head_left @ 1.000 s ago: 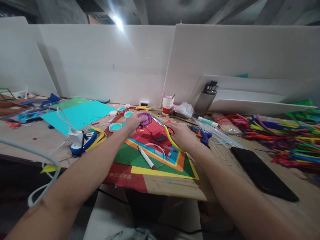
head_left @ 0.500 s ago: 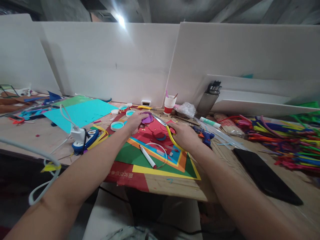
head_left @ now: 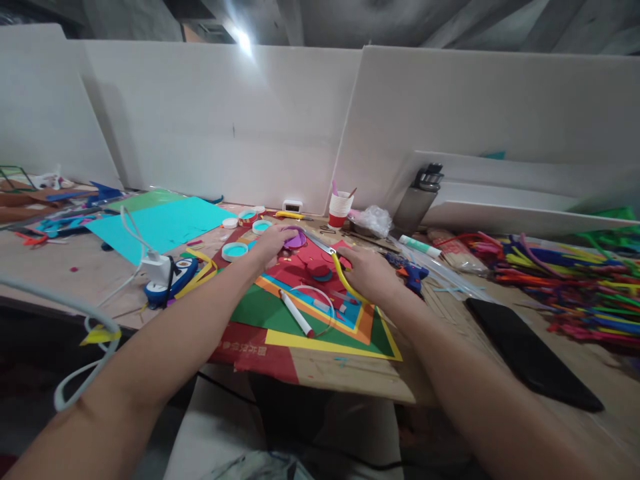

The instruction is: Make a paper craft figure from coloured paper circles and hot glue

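Right, from my end of the feed, I've got the left hand (head_left: 273, 244) pinching a purple, rounded piece of thin sheet (head_left: 295, 240) between thumb and fingers, just in front of the red paper sheet's far edge. First worry: the steel blades of the yellow-handled scissors (head_left: 331, 252) run in from the right, straight toward those fingertips, so a slip or an over-long snip could nick a finger. And if the pinch slackens, I'd expect the purple piece to twist and the cut to wander; it looks light enough to buckle.

Now the pose: both arms stretched forward and angled inward, hands close together but apart. The right hand (head_left: 364, 268) wraps the handles, one yellow loop showing below the palm. Are the blades spread or pressed together? I can't tell at this size, nor whether they touch the purple.

Just under the grip, a red round piece with blue beneath (head_left: 320, 268) sits on the red paper sheet (head_left: 293, 268); a dropping blade could catch either. Left of the left hand, a white round tub with turquoise inside (head_left: 235, 259) stands close to the wrist, where a sideways swing might shove it. Nearer me than the grip, a white marker with a red end (head_left: 296, 313) lies loose on a green sheet (head_left: 253, 311), and a sinking right wrist could roll it. Beyond the grip, white-and-red stacked paper cups (head_left: 339, 217) stand upright; a forward lunge could tip them.
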Available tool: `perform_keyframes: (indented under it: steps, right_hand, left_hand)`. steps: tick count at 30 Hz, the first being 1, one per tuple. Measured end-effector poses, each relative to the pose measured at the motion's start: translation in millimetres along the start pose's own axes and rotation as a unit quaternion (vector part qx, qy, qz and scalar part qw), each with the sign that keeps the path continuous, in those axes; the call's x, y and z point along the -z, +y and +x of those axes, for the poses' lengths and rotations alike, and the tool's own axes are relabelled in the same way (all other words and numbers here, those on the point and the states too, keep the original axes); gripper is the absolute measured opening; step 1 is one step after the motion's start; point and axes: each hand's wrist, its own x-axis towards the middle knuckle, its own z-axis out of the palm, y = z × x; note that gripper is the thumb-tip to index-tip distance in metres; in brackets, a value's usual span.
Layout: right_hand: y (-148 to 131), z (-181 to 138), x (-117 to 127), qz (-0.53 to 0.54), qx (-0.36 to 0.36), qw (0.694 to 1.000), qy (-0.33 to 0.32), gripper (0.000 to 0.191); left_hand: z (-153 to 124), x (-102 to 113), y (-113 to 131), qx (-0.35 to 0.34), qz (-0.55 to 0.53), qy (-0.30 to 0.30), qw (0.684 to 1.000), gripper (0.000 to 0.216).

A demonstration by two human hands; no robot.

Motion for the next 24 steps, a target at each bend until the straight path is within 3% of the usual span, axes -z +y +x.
perform_keyframes:
  steps: [14, 24]
  right_hand:
    - [-0.6, 2.2, -0.1, -0.014, -0.004, 1.0, -0.012, 0.037]
    - [9.7, 2.8, -7.9, 0.02, -0.022, 0.999, 0.014, 0.034]
  left_hand:
    - [10.6, 11.9, -2.9, 0.049, -0.006, -0.021, 0.999, 0.015]
    - [10.2, 11.7, -3.8, 0.043, -0.008, 0.022, 0.999, 0.017]
